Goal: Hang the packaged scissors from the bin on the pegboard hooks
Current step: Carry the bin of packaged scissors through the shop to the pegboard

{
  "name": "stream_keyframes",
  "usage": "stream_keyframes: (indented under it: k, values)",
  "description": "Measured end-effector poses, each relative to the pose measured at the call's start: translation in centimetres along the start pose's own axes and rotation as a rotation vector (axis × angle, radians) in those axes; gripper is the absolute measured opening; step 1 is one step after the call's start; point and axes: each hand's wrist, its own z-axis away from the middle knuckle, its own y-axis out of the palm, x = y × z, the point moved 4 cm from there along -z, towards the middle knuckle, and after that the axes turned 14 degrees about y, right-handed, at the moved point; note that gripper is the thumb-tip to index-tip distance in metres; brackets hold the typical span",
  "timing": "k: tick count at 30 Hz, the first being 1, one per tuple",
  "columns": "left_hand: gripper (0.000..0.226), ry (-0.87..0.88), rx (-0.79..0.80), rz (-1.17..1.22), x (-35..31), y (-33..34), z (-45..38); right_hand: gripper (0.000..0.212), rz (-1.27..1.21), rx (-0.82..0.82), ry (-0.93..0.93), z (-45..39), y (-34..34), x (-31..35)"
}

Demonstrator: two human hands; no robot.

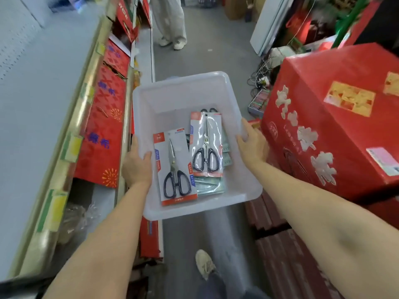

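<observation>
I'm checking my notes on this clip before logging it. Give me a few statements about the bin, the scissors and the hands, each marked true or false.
1. Both hands grip the white bin by its side rims. True: left hand, right hand.
2. The bin holds no packages. False: two scissors packages lie on top of others.
3. The scissors have black handles. True.
4. One hand holds a scissors package. False: both hold only the bin.
5. A red box stands at the right. True.

Your stock, by material: bin [185,87], translucent white plastic, smooth, faintly frosted. Scissors packs [176,167], glossy clear blister film over printed card; blades bright metal, handles shiny black plastic. Beside you, a big red carton [336,117], glossy printed cardboard. Pegboard [15,50], matt, perforated.
</observation>
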Motion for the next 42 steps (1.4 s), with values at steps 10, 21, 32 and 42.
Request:
stream_keyframes:
  k: [10,21,32,42]
  values:
    - [0.065,0.03,0.004,-0.019,0.8,5.9,-17.2,0.053,0.037,-0.012,0.041,-13.9,6.8,8.2]
    - [0.064,-0.051,0.007,-0.009,4.0,14.0,-33.4,0.053,0.05,0.1,0.054,-29.6,15.7,16.5]
    - [0.069,-0.124,0.037,0.001,10.8,22.1,-47.8,0.054,0.085,0.16,0.123,-40.4,29.2,22.6]
    - [0.068,-0.137,0.114,0.0,15.3,30.3,-56.3,0.054,0.131,0.178,0.213,-47.2,38.2,23.1]
